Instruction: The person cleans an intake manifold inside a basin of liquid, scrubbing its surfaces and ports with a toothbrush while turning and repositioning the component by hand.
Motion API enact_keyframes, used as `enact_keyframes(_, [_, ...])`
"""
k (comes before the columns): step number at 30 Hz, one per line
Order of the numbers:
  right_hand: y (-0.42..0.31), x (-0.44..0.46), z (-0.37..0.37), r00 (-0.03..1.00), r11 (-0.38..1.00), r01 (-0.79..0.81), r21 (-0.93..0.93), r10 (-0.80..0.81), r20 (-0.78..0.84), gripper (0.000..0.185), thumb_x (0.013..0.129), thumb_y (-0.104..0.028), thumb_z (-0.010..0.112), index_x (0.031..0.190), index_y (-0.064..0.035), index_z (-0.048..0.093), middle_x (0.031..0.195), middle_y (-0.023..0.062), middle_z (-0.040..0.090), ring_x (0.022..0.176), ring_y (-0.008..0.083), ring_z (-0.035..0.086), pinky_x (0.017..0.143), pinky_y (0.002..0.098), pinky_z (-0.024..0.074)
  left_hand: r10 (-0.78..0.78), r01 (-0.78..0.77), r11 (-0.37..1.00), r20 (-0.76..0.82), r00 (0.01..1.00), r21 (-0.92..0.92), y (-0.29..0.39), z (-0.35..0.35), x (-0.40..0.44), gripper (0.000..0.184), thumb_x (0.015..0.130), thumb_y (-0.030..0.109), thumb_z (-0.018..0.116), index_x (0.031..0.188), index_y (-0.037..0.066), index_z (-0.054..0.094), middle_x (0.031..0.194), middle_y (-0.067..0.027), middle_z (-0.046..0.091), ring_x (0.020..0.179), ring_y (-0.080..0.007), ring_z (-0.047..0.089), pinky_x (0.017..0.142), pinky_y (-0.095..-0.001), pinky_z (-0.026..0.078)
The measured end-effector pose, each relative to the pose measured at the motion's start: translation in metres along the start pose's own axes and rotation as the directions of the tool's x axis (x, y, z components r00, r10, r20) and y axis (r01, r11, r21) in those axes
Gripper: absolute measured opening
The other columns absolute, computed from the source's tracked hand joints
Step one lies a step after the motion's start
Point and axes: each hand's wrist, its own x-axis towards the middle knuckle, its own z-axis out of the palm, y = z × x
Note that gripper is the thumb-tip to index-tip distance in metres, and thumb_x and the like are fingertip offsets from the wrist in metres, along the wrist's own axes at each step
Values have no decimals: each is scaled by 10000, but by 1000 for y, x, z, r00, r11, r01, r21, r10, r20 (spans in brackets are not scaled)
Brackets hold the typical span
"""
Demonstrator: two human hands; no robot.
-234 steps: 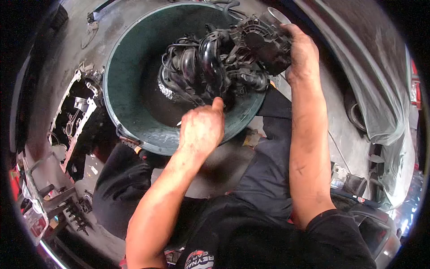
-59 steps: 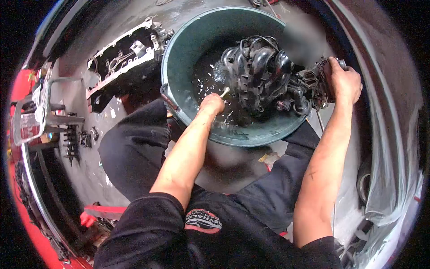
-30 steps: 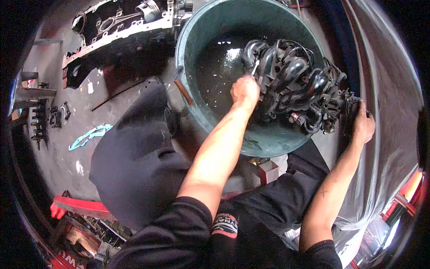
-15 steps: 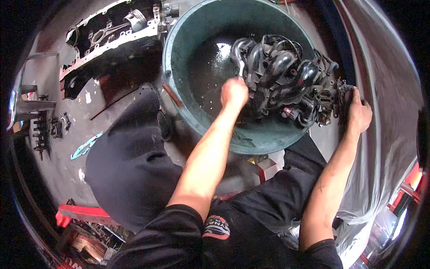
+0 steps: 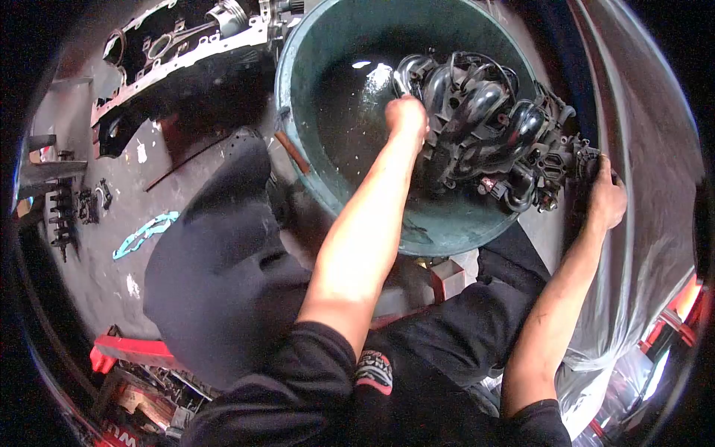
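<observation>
A black intake manifold [image 5: 477, 112] with curved glossy runners rests in a large green tub [image 5: 417, 242], its right end sticking out over the rim. Dark liquid lies in the tub's bottom. My left hand [image 5: 407, 118] is closed in a fist at the manifold's left side, above the liquid. A shiny metallic piece shows just beyond the fist; whether it is a tool or part of the manifold is unclear. At the overhanging right end, my right hand [image 5: 607, 197] is closed around the manifold's edge, with its fingertips partly hidden.
An engine block [image 5: 179, 67] with a piston and connecting rod stands at the upper left. A turquoise gasket-like piece [image 5: 145, 233] and small dark parts [image 5: 61, 212] lie on the floor. Plastic sheeting [image 5: 640, 223] hangs along the right. A red bar [image 5: 138, 350] sits lower left.
My left hand has moved slightly up and right in the view, along the manifold's left side. The whole view has shifted a little. My right hand keeps its hold on the manifold's end.
</observation>
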Motion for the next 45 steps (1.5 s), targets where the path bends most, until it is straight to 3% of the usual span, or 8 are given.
enact_keyframes(7, [0, 6, 1, 1000, 1000, 16, 9, -16, 3, 752, 782, -716, 571, 1185, -92, 684, 1207, 191, 646, 1161, 347, 593, 987, 433, 441, 140, -139, 980, 1, 990, 145, -66, 7, -10, 418, 987, 325, 459, 688, 49, 557, 538, -90, 534, 422, -239, 517, 400, -398, 396])
enact_keyframes(9, [-3, 2, -3, 999, 999, 44, 26, -44, 7, 750, 786, -713, 569, 1181, -87, 685, 1205, 191, 646, 1161, 348, 592, 986, 431, 442, 192, -163, 947, -80, 978, 276, -38, 10, -8, 423, 967, 309, 488, 865, -56, 675, 858, -261, 683, 835, -415, 668, 741, -507, 493])
enact_keyframes(16, [4, 10, 6, 999, 998, 45, 36, -45, -14, 817, 764, -735, 583, 1163, -29, 679, 1203, 214, 640, 1117, 370, 612, 948, 459, 471, -216, 212, 968, -14, 976, -135, -38, -2, -58, 443, 996, 389, 419, 726, 63, 551, 490, -61, 499, 358, -204, 472, 315, -353, 330])
enact_keyframes(25, [-3, 7, 2, 1000, 1000, 21, -7, -21, -17, 742, 791, -705, 574, 1191, -88, 679, 1212, 187, 644, 1162, 344, 592, 991, 429, 437, -246, 263, 906, 91, 965, -331, 0, 3, -25, 411, 984, 333, 412, 655, 91, 459, 490, -52, 461, 356, -206, 447, 328, -344, 332])
enact_keyframes(30, [7, 11, 8, 996, 996, 88, 0, -88, -30, 928, 757, -771, 553, 1206, 37, 629, 1268, 237, 594, 1172, 377, 576, 992, 458, 444, 248, -212, 887, -36, 968, 411, -33, 8, 71, 376, 963, 272, 443, 864, -12, 668, 702, -172, 658, 590, -283, 653, 533, -404, 525])
enact_keyframes(32, [5, 9, 6, 998, 997, 62, 35, -61, -24, 934, 748, -772, 561, 1215, 35, 624, 1261, 236, 598, 1178, 374, 573, 999, 459, 438, -142, 150, 986, -98, 985, 79, 24, -5, 26, 392, 954, 269, 448, 916, -45, 680, 904, -236, 698, 870, -375, 689, 784, -456, 541])
enact_keyframes(35, [3, 10, 8, 998, 997, 57, 42, -56, -28, 922, 747, -762, 571, 1220, 28, 622, 1251, 232, 605, 1179, 370, 574, 1003, 460, 434, 429, -375, 629, 98, 898, 681, -18, -8, 55, 395, 933, 283, 463, 860, -41, 676, 910, -265, 681, 923, -398, 669, 816, -475, 515])
enact_keyframes(45, [1, 2, 2, 996, 997, 78, 22, -78, -35, 773, 783, -712, 576, 1153, -41, 679, 1254, 195, 609, 1140, 369, 594, 972, 459, 449, -329, 288, 943, -335, 883, -166, -8, -61, 50, 278, 920, 176, 450, 735, 22, 590, 582, -102, 562, 441, -217, 521, 411, -389, 401])
